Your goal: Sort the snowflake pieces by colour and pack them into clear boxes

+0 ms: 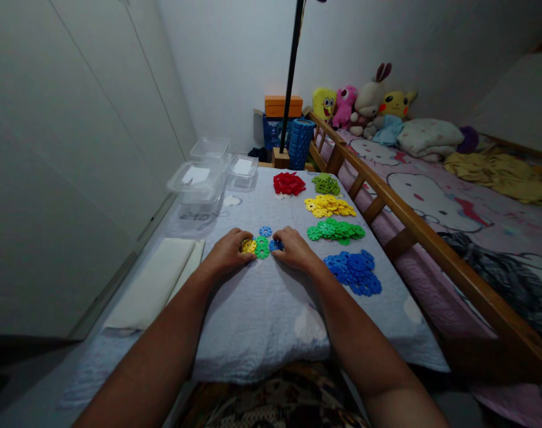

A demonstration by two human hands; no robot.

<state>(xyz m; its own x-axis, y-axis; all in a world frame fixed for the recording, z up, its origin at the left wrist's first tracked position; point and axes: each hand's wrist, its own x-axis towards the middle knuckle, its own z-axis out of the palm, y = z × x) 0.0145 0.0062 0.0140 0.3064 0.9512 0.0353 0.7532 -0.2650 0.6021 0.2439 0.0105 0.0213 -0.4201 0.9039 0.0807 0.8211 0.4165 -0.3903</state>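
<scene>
On the cloth-covered table, my left hand (230,251) closes its thumb and fingers around the edge of a yellow snowflake disc (248,245). Against that disc, on its right, is a green snowflake disc (262,247). My right hand (292,248) pinches a dark blue snowflake disc (276,245) just right of the green one; whether the two are joined I cannot tell. A lighter blue disc (265,231) lies just beyond the green one. Part of another blue piece shows by my left fingertips, mostly hidden.
Along the right side lie piles of discs: red (289,183), light green (326,183), yellow (329,205), green (336,230) and blue (353,271). Clear plastic boxes (195,178) stand back left, a folded cream cloth (153,284) nearer. A wooden bed rail (389,217) borders the right.
</scene>
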